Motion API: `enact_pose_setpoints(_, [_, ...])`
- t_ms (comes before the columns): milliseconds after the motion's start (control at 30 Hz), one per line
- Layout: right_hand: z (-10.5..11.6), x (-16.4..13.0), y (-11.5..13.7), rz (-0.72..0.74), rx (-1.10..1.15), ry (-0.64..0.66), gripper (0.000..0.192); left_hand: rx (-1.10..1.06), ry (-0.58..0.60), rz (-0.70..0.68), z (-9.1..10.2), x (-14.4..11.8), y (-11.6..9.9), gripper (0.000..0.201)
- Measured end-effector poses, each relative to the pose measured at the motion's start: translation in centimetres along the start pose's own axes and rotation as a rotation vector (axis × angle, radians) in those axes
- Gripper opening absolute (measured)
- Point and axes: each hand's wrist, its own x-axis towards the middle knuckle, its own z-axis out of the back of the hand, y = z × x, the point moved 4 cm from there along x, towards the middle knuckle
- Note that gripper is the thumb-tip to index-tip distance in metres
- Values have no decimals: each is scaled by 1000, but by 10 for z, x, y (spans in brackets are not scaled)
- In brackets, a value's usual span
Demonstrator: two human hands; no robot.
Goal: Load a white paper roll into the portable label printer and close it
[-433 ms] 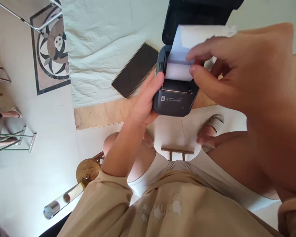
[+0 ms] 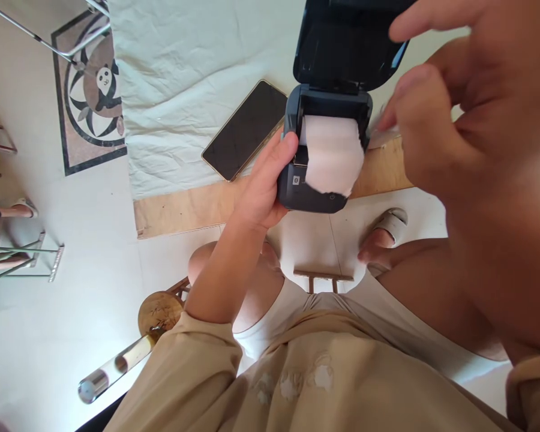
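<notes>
Item: small dark label printer [image 2: 324,180], lid [image 2: 348,48] tipped open, at the near edge of the table.

Change since a moment ago: the right hand [image 2: 472,114] has let go of the paper roll's loose end and lifted clear, now close to the lens, fingers loosely curled, nothing visibly in it. The white paper [image 2: 333,157], earlier drawn up toward the lid, now hangs down over the printer's front, covering most of the panel. The lid shows more fully.

Left hand [image 2: 265,186]: unchanged, wrapped round the printer's left side, thumb on the upper edge, holding it firm.

Surface: bare plywood tabletop [image 2: 184,207], a crumpled white cloth [image 2: 193,66] laid over the far part. A black phone [image 2: 247,129], screen dark, lies on the cloth just left of the printer.

Room: pale tiled floor [image 2: 72,252], a panda-patterned mat [image 2: 94,90] beyond, a round wooden stool [image 2: 159,312] by the person's knee, a metal frame [image 2: 22,261] at far left.
</notes>
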Motion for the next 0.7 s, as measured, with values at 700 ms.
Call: enact_pose_setpoints(700, [-14,-2,19,-69,-533,403,34,75,140,-14,6,-2,3,18])
